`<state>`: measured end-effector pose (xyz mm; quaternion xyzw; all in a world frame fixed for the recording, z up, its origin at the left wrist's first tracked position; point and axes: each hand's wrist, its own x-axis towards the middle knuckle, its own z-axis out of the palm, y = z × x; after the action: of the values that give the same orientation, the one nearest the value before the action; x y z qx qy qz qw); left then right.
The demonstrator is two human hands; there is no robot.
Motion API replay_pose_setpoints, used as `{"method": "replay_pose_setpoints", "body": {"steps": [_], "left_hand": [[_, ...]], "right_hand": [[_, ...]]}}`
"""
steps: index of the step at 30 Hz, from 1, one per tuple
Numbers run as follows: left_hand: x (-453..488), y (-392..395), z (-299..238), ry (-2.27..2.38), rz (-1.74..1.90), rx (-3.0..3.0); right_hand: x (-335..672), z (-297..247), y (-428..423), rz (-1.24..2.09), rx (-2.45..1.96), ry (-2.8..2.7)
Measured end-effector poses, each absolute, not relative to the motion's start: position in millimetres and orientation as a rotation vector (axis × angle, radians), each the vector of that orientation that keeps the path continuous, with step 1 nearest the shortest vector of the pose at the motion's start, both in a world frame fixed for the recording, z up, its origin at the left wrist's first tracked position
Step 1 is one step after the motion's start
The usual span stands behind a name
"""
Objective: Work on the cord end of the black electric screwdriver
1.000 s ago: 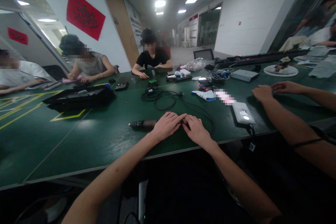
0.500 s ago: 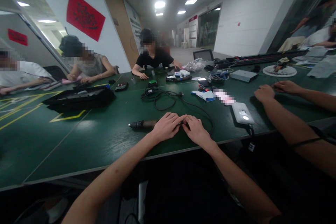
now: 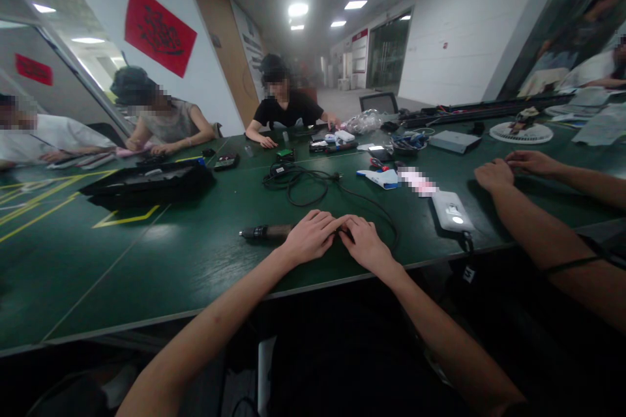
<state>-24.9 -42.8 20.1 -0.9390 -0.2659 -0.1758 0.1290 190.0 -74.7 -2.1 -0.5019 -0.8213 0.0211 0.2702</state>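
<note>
Presumably rigid and fairly hefty, being an electric screwdriver [image 3: 265,232].
From left: best kept off the narrow tip [image 3: 244,233]; to be gripped around the brown barrel [image 3: 278,232], likely hard, slightly slick. Lying crosswise on the green workbench [image 3: 186,260], hidden at the rear beneath the left hand [image 3: 309,234], palm down, fingers extended; cannot tell whether gripping. Just right, with the right hand [image 3: 364,241] curled against the left; cannot tell if holding anything.
</note>
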Motion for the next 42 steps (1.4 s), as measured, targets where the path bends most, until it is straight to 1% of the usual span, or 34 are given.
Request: {"method": "replay_pose_setpoints", "body": {"steps": [42], "left_hand": [[-24.4, -42.4, 21.4, -0.800, -0.516, -2.726]], "right_hand": [[189.6, -2.0, -75.2, 0.049, -1.369, -2.221]]}}
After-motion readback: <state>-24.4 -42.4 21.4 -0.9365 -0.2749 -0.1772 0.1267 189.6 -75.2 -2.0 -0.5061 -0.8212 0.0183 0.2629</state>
